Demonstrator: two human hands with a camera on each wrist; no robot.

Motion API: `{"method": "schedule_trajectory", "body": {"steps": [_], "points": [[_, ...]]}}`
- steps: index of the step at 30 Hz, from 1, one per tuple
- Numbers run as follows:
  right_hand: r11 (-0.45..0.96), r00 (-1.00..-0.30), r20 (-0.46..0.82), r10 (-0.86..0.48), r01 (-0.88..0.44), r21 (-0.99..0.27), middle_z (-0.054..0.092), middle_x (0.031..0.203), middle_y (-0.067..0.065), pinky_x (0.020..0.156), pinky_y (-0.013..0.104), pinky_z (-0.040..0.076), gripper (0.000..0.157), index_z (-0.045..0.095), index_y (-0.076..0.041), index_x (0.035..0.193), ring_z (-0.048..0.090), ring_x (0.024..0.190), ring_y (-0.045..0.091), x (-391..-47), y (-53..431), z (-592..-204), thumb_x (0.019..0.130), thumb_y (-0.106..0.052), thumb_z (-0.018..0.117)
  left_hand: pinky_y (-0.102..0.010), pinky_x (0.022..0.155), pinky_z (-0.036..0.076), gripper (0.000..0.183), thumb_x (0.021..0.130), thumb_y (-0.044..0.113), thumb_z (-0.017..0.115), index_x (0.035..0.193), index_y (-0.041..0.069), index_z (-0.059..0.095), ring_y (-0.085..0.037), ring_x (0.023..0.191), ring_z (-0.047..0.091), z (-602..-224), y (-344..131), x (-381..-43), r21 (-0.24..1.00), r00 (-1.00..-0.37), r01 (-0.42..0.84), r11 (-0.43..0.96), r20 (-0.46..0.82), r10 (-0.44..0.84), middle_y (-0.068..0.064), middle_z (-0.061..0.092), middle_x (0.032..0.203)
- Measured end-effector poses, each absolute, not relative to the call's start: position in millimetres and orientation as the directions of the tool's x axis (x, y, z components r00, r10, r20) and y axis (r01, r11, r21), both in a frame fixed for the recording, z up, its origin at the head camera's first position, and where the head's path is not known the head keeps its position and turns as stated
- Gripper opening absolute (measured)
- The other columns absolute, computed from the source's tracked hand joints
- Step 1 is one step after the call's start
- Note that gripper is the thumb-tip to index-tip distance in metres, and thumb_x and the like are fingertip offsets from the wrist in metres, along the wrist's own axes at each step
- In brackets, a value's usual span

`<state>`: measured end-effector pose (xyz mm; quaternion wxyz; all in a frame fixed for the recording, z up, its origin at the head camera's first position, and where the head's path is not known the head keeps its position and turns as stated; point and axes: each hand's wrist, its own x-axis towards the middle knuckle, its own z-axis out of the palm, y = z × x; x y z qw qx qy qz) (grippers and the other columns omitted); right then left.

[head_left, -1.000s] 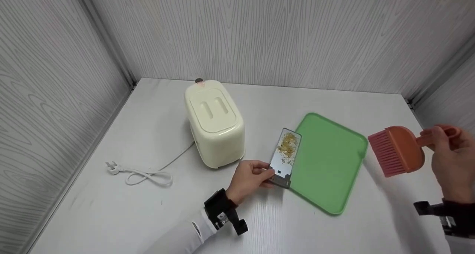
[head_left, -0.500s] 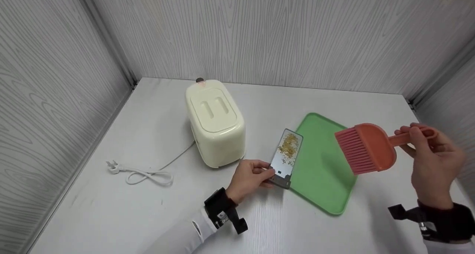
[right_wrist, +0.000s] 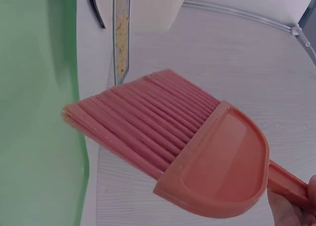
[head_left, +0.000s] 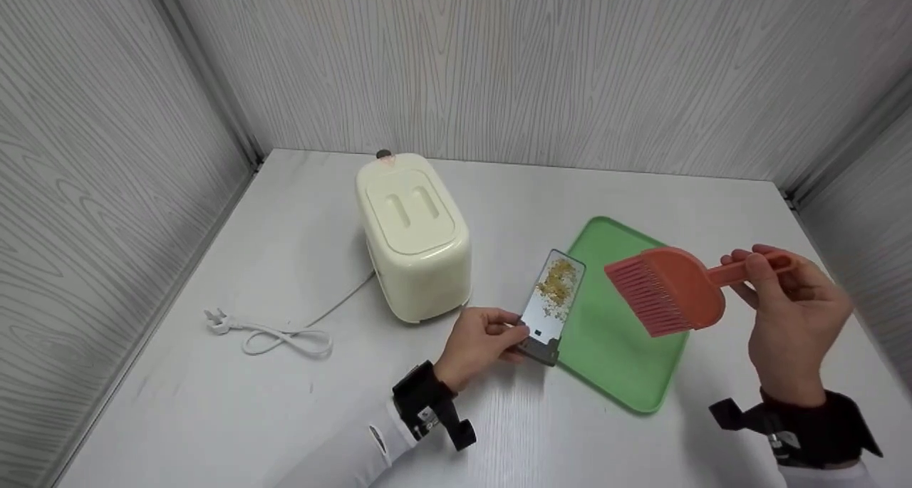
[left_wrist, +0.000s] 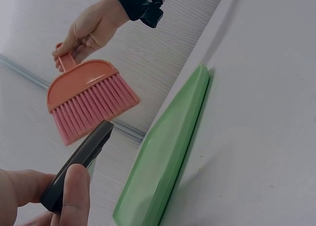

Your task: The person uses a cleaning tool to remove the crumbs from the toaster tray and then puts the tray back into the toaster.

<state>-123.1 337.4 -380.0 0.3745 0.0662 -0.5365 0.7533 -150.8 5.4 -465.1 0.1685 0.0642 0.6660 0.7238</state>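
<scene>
My left hand pinches the dark end of a toaster crumb tray, a flat shiny metal plate with golden crumbs scattered over its far half. The plate overlaps the left edge of a green tray in the head view. In the left wrist view, thumb and fingers hold the plate's dark end. My right hand grips the handle of an orange brush with pink bristles, held over the green tray. The right wrist view has the bristles pointing toward the crumb-covered plate, apart from it.
A cream toaster with a lid on top stands left of the plate. Its white cord lies looped on the table, ending in a plug. Grey wood-grain panels enclose the white table at the back and sides.
My right hand has carried the brush leftward from beyond the green tray to over it, nearer the plate. The left hand and the crumb tray have barely shifted.
</scene>
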Motion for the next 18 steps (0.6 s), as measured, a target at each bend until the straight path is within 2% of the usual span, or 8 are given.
{"method": "schedule_trajectory", "body": {"steps": [2, 9, 11, 18], "points": [[-0.175, -0.709, 0.483, 0.514, -0.638, -0.75, 0.071, 0.088, 0.027, 0.072, 0.039, 0.064, 0.028, 0.057, 0.031, 0.105, 0.075, 0.079, 0.031, -124, 334, -381, 0.087, 0.015, 0.073, -0.033, 0.066, 0.066, 0.023, 0.092, -0.002, 0.073, 0.112, -0.013, 0.07, -0.013, 0.065, 0.072, -465, 6, -151, 0.986, -0.934, -0.159, -0.058, -0.131, 0.332, -0.019, 0.076, 0.09], [-0.098, -0.649, 0.526, 0.549, -0.675, -0.731, 0.069, 0.086, 0.024, 0.073, 0.034, 0.064, 0.028, 0.059, 0.032, 0.103, 0.072, 0.075, 0.026, -126, 325, -387, 0.087, 0.014, 0.074, -0.036, 0.067, 0.066, 0.023, 0.092, -0.002, 0.073, 0.112, -0.013, 0.07, -0.013, 0.065, 0.072, -466, 6, -150, 0.985, -0.932, -0.158, -0.066, -0.126, 0.339, -0.02, 0.076, 0.091], [-0.121, -0.641, 0.52, 0.564, -0.688, -0.716, 0.068, 0.086, 0.025, 0.073, 0.034, 0.064, 0.027, 0.059, 0.031, 0.102, 0.071, 0.075, 0.026, -127, 323, -388, 0.086, 0.015, 0.074, -0.036, 0.067, 0.066, 0.023, 0.092, -0.003, 0.073, 0.112, -0.013, 0.07, -0.013, 0.066, 0.072, -466, 5, -150, 0.985, -0.931, -0.161, -0.068, -0.129, 0.34, -0.02, 0.076, 0.091], [-0.192, -0.656, 0.51, 0.557, -0.699, -0.689, 0.068, 0.086, 0.026, 0.069, 0.034, 0.065, 0.019, 0.059, 0.029, 0.098, 0.071, 0.074, 0.027, -130, 313, -390, 0.086, 0.019, 0.07, -0.035, 0.065, 0.066, 0.022, 0.092, -0.001, 0.073, 0.11, -0.012, 0.071, -0.013, 0.064, 0.072, -465, 4, -150, 0.989, -0.931, -0.14, -0.049, -0.115, 0.348, -0.02, 0.076, 0.09]]}}
